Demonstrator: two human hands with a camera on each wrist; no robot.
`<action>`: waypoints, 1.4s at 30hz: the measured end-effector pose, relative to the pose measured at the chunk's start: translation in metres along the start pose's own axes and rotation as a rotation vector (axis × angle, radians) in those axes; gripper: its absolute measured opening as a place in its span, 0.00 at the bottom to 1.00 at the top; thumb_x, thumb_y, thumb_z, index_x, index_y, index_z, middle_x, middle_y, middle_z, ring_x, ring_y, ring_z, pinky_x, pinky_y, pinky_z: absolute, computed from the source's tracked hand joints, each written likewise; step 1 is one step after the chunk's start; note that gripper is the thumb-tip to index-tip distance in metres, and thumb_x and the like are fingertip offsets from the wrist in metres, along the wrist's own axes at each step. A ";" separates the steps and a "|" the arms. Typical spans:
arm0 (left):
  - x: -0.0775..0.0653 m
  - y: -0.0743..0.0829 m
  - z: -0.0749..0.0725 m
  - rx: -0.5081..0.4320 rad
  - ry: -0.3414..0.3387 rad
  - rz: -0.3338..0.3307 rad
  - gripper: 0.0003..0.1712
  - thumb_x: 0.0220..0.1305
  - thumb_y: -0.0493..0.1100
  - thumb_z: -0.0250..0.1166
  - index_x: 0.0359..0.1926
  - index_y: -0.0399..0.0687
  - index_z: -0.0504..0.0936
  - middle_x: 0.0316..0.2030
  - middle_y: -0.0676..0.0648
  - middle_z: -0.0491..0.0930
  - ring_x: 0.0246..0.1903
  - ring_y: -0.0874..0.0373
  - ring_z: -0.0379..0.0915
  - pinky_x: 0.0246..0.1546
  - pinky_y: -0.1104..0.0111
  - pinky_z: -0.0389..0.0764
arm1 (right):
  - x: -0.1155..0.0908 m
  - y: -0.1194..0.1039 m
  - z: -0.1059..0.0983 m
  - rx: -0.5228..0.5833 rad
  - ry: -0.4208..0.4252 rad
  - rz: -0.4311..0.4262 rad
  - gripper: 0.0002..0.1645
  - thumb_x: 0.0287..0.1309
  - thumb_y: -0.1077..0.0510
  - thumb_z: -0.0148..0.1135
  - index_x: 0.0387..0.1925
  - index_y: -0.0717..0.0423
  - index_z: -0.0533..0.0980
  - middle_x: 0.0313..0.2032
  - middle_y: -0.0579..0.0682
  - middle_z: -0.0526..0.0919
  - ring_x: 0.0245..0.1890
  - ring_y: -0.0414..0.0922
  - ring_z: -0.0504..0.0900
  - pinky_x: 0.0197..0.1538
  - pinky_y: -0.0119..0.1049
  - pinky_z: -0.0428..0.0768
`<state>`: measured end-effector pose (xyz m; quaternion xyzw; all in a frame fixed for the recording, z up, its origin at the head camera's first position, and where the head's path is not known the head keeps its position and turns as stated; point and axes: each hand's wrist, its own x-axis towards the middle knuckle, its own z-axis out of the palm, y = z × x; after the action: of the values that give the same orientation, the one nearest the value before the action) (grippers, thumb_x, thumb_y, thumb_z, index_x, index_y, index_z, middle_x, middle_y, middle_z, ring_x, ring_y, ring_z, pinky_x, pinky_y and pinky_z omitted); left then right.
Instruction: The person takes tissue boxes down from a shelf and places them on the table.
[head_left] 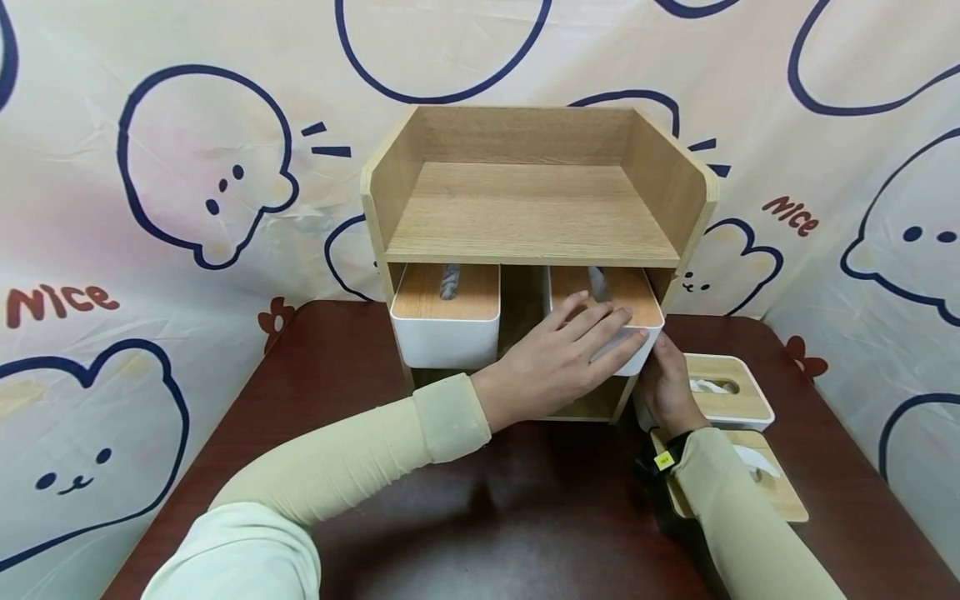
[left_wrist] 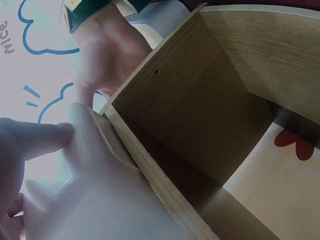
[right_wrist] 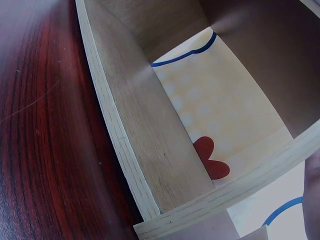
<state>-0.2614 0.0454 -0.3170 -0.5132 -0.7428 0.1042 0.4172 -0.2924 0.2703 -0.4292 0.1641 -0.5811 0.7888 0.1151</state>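
A white tissue box with a wood lid [head_left: 557,287] sits in the right part of the shelf unit's middle level, its front sticking out past the frame. My left hand [head_left: 566,358] lies across its front and lid, fingers extended. In the left wrist view, the fingers [left_wrist: 42,140] touch its white wall [left_wrist: 110,195]. By the box's right front corner is my right hand [head_left: 670,387], alongside the shelf's side panel, its fingers mostly hidden. A matching tissue box [head_left: 446,340] stands in the left part of that level, a grey tissue poking from its slot.
The wooden shelf unit [head_left: 525,212] has a high-sided top and a lower level below the boxes. Two more wood-lidded tissue boxes, a rear one [head_left: 731,400] and a nearer one [head_left: 783,492], stand at the right on the dark red table [head_left: 420,525]. A printed curtain [head_left: 247,317] hangs behind.
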 end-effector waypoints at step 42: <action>-0.007 -0.006 0.002 -0.054 -0.008 -0.085 0.41 0.61 0.61 0.63 0.69 0.49 0.66 0.60 0.40 0.70 0.60 0.44 0.64 0.68 0.47 0.48 | -0.001 0.003 0.000 0.081 -0.018 -0.060 0.21 0.75 0.46 0.45 0.58 0.49 0.76 0.51 0.46 0.76 0.53 0.43 0.70 0.57 0.38 0.63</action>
<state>-0.2655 0.0376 -0.3180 -0.4919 -0.7682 0.0684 0.4040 -0.2927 0.2697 -0.4327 0.1930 -0.5447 0.8062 0.1268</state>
